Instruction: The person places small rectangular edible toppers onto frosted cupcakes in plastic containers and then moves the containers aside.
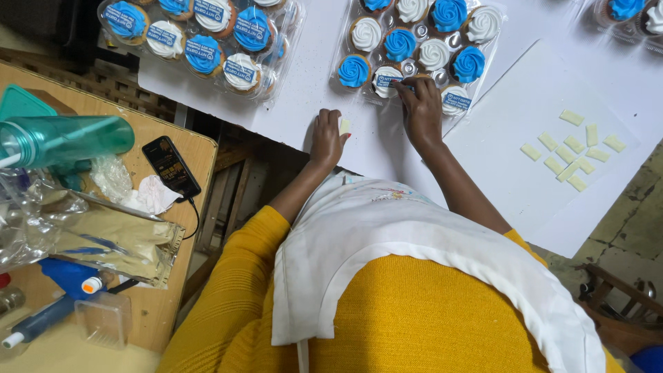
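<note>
My left hand (pixel 326 137) rests on the white table (pixel 311 83), fingers closed on a small pale rectangular piece (pixel 344 126). My right hand (pixel 420 107) reaches into an open clear tray of cupcakes (pixel 418 52) and presses a blue label (pixel 395 81) onto a white-frosted cupcake at the tray's near edge. The tray holds cupcakes with blue and white swirled frosting. I wear a yellow sweater and a white apron.
A closed clear tray of labelled cupcakes (pixel 204 38) sits at the far left of the table. Several pale rectangular pieces (pixel 572 148) lie on a white sheet at right. A wooden side table (pixel 173 141) at left holds a phone (pixel 170 166), a teal bottle (pixel 65 138), bags and tools.
</note>
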